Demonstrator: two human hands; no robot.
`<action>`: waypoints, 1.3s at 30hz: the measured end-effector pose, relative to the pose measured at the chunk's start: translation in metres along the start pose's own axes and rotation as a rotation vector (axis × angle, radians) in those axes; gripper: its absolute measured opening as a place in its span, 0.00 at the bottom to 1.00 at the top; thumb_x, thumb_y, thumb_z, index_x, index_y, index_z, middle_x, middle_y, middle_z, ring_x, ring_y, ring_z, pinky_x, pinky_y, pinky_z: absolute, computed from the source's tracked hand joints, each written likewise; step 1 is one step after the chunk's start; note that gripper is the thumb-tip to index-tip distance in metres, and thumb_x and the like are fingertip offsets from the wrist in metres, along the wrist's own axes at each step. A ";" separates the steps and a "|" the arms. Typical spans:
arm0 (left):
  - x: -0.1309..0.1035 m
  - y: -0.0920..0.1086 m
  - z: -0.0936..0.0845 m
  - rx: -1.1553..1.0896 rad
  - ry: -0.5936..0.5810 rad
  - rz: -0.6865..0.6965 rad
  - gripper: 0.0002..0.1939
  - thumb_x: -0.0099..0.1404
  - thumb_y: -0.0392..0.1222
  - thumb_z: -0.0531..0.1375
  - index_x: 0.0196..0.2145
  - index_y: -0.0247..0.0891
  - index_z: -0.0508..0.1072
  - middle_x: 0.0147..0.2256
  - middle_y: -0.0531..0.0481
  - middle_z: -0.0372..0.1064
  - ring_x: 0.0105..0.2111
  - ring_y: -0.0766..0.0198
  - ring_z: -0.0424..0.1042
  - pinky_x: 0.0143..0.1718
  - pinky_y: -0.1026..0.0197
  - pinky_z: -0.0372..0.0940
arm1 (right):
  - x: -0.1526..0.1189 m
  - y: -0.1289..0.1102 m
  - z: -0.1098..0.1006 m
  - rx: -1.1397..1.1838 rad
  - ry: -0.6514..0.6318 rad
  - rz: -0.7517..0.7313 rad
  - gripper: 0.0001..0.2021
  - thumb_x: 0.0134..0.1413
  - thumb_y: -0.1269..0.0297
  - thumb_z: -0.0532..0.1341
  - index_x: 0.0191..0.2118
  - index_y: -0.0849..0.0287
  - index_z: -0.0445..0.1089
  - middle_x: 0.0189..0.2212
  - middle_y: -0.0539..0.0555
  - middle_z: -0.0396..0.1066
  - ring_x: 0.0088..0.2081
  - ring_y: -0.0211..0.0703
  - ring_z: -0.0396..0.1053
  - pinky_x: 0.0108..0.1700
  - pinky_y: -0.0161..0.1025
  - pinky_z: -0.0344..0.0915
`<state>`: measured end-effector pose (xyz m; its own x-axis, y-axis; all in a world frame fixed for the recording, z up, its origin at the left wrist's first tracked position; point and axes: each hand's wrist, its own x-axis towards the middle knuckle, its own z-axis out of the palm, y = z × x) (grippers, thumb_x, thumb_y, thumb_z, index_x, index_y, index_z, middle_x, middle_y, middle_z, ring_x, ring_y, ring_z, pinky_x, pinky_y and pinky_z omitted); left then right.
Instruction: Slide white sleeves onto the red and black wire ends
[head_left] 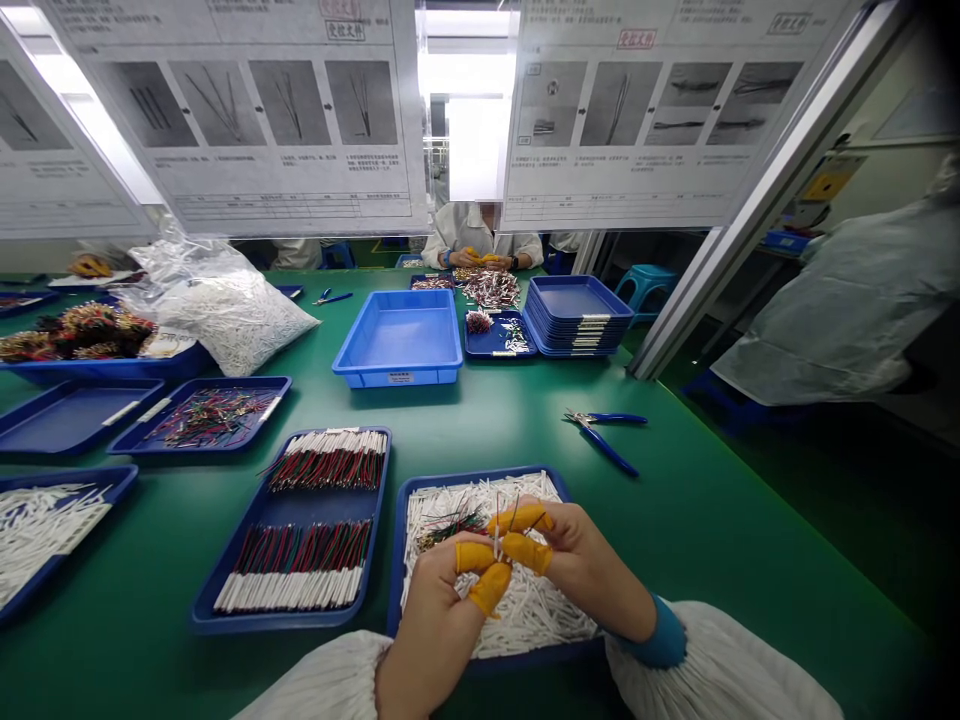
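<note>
My left hand and my right hand meet over a blue tray full of white sleeves. Both wear yellow finger covers. Between their pinched fingertips is a white sleeve with thin dark wires sticking up. It is small, and the fingers hide part of it. A loose bunch of red, green and black wires lies on the sleeves, just beyond my left hand. Left of this tray, another blue tray holds two rows of wires with white sleeves.
Blue-handled pliers lie at the right. Beyond stand a light blue bin, stacked trays and a plastic bag. More trays are at the left. Instruction sheets hang above. A person works opposite.
</note>
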<state>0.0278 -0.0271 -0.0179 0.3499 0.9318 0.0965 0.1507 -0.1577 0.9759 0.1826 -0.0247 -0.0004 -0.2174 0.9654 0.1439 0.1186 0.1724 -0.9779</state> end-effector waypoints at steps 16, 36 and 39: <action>-0.003 0.002 -0.001 0.047 -0.002 -0.038 0.04 0.55 0.34 0.59 0.27 0.34 0.75 0.27 0.47 0.73 0.28 0.60 0.70 0.31 0.62 0.64 | 0.001 0.012 0.004 0.051 0.070 0.053 0.09 0.36 0.61 0.69 0.20 0.59 0.70 0.19 0.51 0.68 0.24 0.41 0.64 0.28 0.38 0.65; 0.000 -0.001 0.000 0.193 0.052 0.004 0.07 0.53 0.35 0.60 0.18 0.35 0.68 0.21 0.51 0.68 0.23 0.63 0.67 0.27 0.64 0.61 | -0.001 0.003 0.000 -0.022 0.036 0.057 0.09 0.46 0.59 0.63 0.25 0.59 0.69 0.25 0.52 0.68 0.29 0.43 0.65 0.35 0.41 0.64; -0.002 -0.001 -0.001 0.235 0.046 0.018 0.09 0.54 0.36 0.60 0.18 0.35 0.67 0.20 0.51 0.66 0.22 0.64 0.66 0.26 0.64 0.60 | 0.000 0.004 -0.001 -0.089 0.007 0.019 0.13 0.48 0.57 0.61 0.20 0.60 0.67 0.20 0.51 0.65 0.25 0.42 0.62 0.30 0.39 0.62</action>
<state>0.0265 -0.0282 -0.0188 0.3127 0.9412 0.1276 0.3581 -0.2412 0.9020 0.1838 -0.0243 -0.0041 -0.2075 0.9700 0.1266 0.2089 0.1703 -0.9630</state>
